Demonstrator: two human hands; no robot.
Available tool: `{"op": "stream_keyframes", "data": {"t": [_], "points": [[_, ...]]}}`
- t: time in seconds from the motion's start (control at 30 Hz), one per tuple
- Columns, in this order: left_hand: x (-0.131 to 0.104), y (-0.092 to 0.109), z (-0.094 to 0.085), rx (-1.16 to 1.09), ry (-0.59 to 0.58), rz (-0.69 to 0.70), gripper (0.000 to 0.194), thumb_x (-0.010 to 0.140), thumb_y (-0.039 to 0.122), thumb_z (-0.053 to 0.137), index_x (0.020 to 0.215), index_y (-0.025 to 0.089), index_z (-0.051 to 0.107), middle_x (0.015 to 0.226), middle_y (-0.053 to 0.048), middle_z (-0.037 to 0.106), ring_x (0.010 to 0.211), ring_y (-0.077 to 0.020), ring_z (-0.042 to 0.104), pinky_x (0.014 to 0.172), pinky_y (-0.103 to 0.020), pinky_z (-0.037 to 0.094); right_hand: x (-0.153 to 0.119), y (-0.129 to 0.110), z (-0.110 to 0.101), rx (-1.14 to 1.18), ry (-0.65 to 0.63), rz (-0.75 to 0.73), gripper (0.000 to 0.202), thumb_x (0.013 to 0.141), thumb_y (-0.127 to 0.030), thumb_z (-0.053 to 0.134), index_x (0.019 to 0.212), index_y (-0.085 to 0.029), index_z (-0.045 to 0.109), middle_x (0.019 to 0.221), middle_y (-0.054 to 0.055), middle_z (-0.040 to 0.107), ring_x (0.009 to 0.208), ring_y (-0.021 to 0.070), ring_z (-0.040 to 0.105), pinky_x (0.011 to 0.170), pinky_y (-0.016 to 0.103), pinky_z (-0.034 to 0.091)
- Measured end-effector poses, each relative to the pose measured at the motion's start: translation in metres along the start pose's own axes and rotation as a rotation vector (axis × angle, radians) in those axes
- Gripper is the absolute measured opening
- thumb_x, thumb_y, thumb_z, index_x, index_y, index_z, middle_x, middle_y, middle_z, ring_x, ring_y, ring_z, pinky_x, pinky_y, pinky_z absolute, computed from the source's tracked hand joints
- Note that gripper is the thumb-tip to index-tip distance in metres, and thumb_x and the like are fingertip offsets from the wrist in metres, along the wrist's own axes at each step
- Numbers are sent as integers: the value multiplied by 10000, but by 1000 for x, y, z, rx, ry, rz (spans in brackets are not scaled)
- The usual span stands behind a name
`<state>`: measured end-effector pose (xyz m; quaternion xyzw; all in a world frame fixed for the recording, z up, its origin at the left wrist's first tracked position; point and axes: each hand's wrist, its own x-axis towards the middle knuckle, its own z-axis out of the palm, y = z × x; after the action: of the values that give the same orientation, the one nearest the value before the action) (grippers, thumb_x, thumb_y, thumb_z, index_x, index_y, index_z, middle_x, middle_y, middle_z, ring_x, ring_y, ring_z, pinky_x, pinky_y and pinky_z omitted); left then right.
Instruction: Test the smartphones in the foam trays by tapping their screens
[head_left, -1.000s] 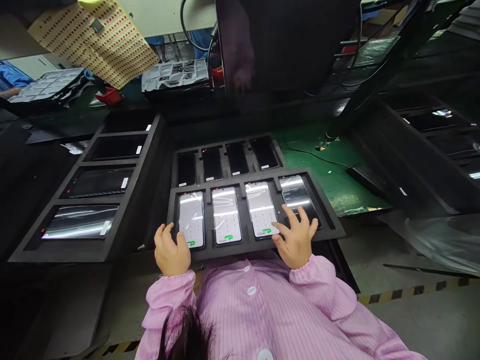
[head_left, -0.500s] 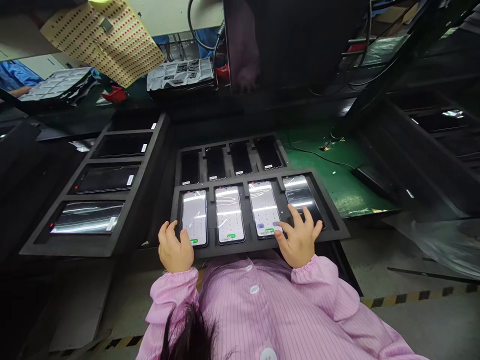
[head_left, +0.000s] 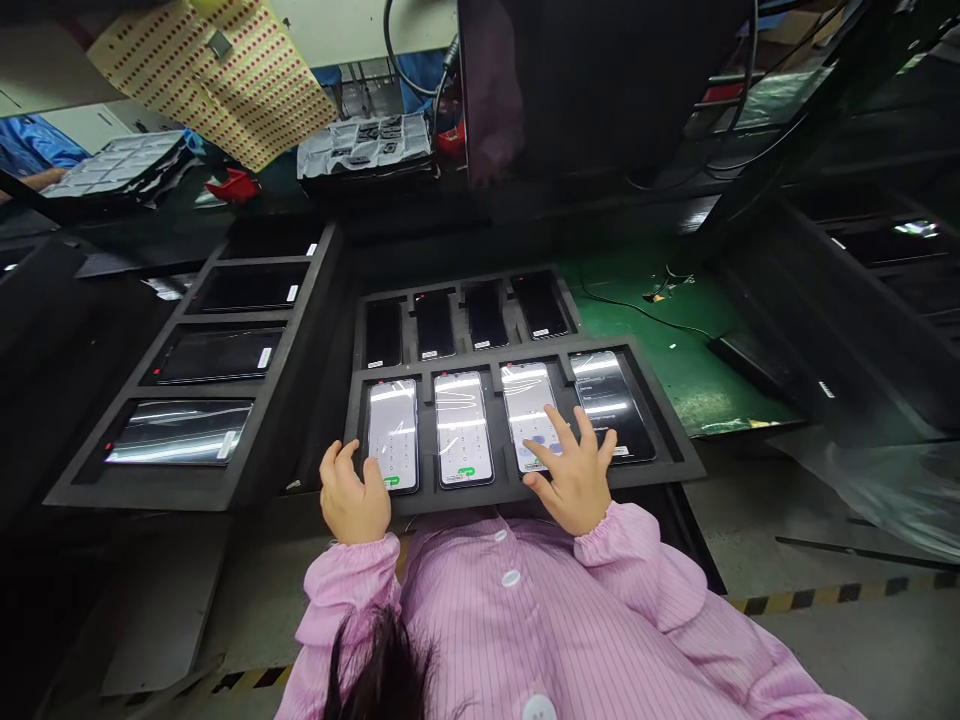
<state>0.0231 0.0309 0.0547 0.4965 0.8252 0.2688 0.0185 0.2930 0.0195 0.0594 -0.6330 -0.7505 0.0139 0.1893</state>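
Observation:
A black foam tray (head_left: 420,492) holds two rows of phones in front of me. In its near row, the left phone (head_left: 394,425), the second phone (head_left: 463,420) and the third phone (head_left: 527,385) show white keypad screens; the right phone (head_left: 615,400) has a dark menu. My left hand (head_left: 355,497) rests at the tray's near left corner, fingers apart, beside the left phone. Over the third phone's lower screen is my right hand (head_left: 574,475), fingers spread, holding nothing. The far row's phones, such as the rightmost one (head_left: 538,303), are dark.
Another foam tray (head_left: 259,420) with dark phones stands at the left. A black tray (head_left: 840,300) is at the right. On the green surface (head_left: 645,300) lies a cable. A yellow dotted sheet (head_left: 225,75) hangs at upper left; a person's blue sleeve (head_left: 37,145) shows beyond.
My right hand has moved left, from between the third and right phones to over the third phone's keypad. More of the right phone's menu now shows. My left hand has stayed in place.

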Motion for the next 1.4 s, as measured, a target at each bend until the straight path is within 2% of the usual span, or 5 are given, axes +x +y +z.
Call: {"op": "stream_keyframes", "data": {"t": [0.17, 0.43, 0.63, 0.97, 1.4], "points": [[0, 1, -1, 2, -23, -21, 364, 818, 319, 395, 1124, 190, 547, 1293, -100, 459, 1124, -259, 492, 901, -379, 393, -7, 10, 3, -24, 176, 151, 594, 882, -538, 217, 713, -219, 689, 1252, 94, 521, 1239, 358, 312, 917, 667, 147], [0, 2, -1, -4, -21, -26, 359, 818, 311, 399, 1116, 183, 554, 1286, -110, 463, 1130, -259, 489, 908, -384, 390, -4, -3, -2, 63, -18, -46, 530, 861, -570, 258, 871, -275, 697, 1371, 57, 408, 1293, 381, 191, 930, 684, 124], [0, 1, -1, -1, -19, -21, 366, 817, 324, 393, 1110, 182, 559, 1289, -104, 463, 1108, -262, 500, 894, -379, 392, -8, 10, 0, 25, 178, 139, 584, 891, -513, 218, 731, -224, 700, 1267, 88, 510, 1244, 360, 309, 927, 674, 147], [1, 2, -2, -7, -24, -34, 360, 813, 311, 397, 1110, 184, 556, 1289, -107, 458, 1135, -262, 480, 912, -388, 385, -5, -6, -3, 87, -5, -32, 659, 849, -611, 120, 913, -283, 688, 1364, 83, 407, 1296, 380, 187, 913, 684, 152], [2, 0, 1, 5, -11, -2, 354, 812, 305, 405, 1112, 194, 558, 1279, -102, 463, 1121, -263, 485, 897, -387, 398, -23, 77, -7, -24, 346, 219, 663, 878, -545, 122, 766, -223, 690, 1065, 86, 629, 1148, 295, 451, 940, 514, 262]]}}
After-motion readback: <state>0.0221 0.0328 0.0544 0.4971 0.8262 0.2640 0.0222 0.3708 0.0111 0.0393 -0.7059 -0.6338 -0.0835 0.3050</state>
